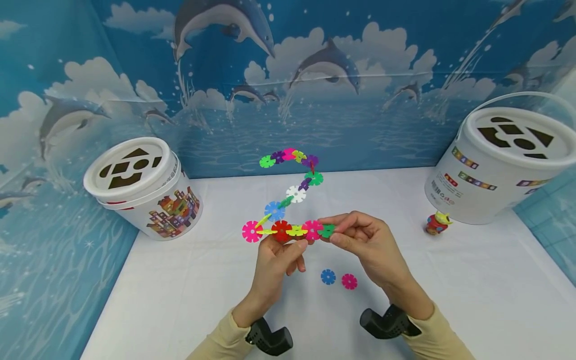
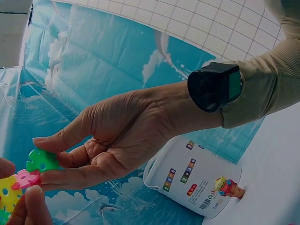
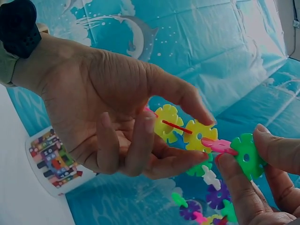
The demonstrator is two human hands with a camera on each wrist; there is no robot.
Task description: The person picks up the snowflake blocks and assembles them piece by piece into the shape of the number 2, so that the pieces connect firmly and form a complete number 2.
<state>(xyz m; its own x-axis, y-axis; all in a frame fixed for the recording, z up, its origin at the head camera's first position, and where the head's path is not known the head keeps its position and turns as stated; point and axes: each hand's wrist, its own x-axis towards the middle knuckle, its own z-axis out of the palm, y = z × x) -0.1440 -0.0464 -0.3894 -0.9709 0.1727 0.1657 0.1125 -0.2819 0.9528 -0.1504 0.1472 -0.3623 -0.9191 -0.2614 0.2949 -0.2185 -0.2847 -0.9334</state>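
A long chain of notched plastic discs curves across the white table. Its near end lies between my hands: a pink disc (image 1: 252, 231), a red disc (image 1: 281, 231), a yellow disc (image 3: 199, 137), another pink disc (image 1: 312, 230) and a green disc (image 1: 327, 230) at the tip. From below, my left hand (image 1: 281, 257) pinches the chain at the yellow disc. My right hand (image 1: 366, 237) pinches the green disc, which is slotted edge-on into the pink one. In the left wrist view, the right thumb and fingers (image 2: 70, 176) grip the green disc (image 2: 42, 160).
A loose blue disc (image 1: 328, 276) and a loose pink disc (image 1: 349, 281) lie on the table below my hands. White lidded buckets stand at left (image 1: 150, 200) and right (image 1: 477, 180). A small toy figure (image 1: 436, 223) is beside the right bucket. Behind hangs a dolphin-print backdrop (image 1: 369, 135).
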